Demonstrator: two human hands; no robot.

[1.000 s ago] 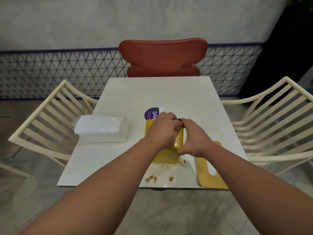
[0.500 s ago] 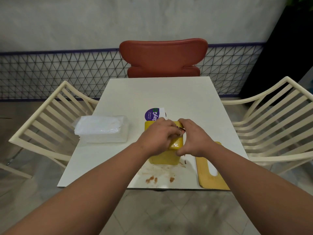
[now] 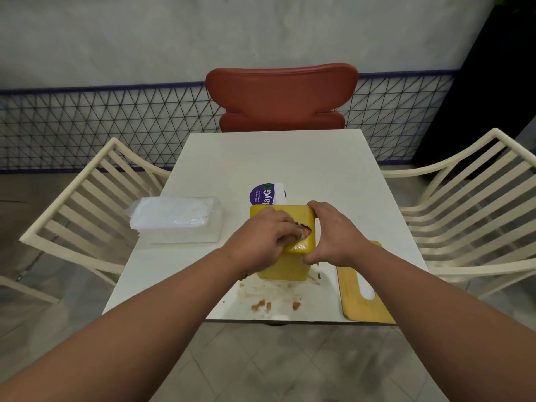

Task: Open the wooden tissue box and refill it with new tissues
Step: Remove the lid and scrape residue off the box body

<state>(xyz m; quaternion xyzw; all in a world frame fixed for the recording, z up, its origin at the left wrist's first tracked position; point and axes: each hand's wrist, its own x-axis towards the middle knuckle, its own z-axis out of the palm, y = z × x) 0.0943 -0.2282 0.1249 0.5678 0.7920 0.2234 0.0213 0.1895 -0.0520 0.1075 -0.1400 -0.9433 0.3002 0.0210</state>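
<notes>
1. Tissue box (image 3: 282, 266) – yellow wood, glossy, with a dark smudge by the top edge.
2. Box lid (image 3: 352, 285) – same yellow, with a white-looking oval slot.
3. Tissue pack (image 3: 177, 220) – white, in a clear wrapper.
4. Table (image 3: 275, 161) – off-white, with brown stains near the front edge.
5. Sticker (image 3: 262, 194) – purple with white lettering and a green mark, next to a white patch.
6. Middle chair (image 3: 281, 94) – reddish-brown.
7. Side chairs (image 3: 87, 198) – cream, slatted.
8. Fence (image 3: 101, 123) – dark wire in a triangle grid, purple top rail.
9. Wall – mottled grey-white; floor – grey-beige tiles.
</notes>
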